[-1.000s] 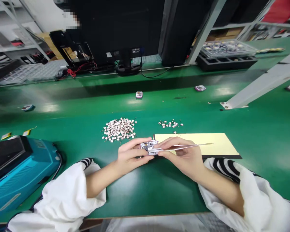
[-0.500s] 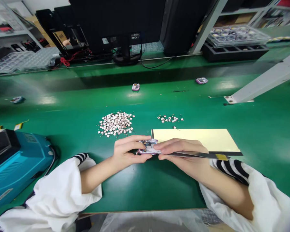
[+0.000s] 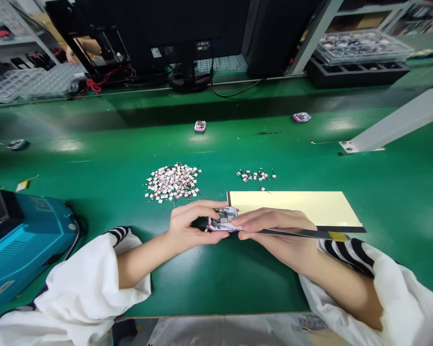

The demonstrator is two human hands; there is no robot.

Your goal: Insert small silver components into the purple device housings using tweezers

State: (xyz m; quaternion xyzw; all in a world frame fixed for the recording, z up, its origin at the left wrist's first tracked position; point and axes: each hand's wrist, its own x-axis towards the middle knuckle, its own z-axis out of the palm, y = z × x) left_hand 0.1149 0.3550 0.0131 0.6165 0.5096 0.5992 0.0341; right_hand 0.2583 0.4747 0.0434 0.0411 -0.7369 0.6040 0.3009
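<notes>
My left hand (image 3: 187, 225) is closed around the edge of a small opened electronic device (image 3: 223, 220), which has a white and purple case and a bare circuit board facing up. From the other side, the fingertips of my right hand (image 3: 281, 228) rest at the device's right edge. Dark, slim tweezers (image 3: 303, 233) with a yellow band near the back end lie along my right palm, gripped between thumb and fingers. Their tips are hidden by my fingers. Beneath and behind my right hand lies a pale yellow sheet (image 3: 324, 206) with dark edges.
A pile of small white parts with short leads (image 3: 173, 182) lies beyond my left hand, with a smaller group (image 3: 254, 175) to its right. Similar devices (image 3: 200, 126) stand farther back. A teal machine (image 3: 32, 245) occupies the left, a white metal post (image 3: 393, 117) the right, and a monitor (image 3: 176, 29) the back.
Both hands and the device have shifted very slightly right in the view. My left index finger has moved onto the board, and the camera view has moved a little.
</notes>
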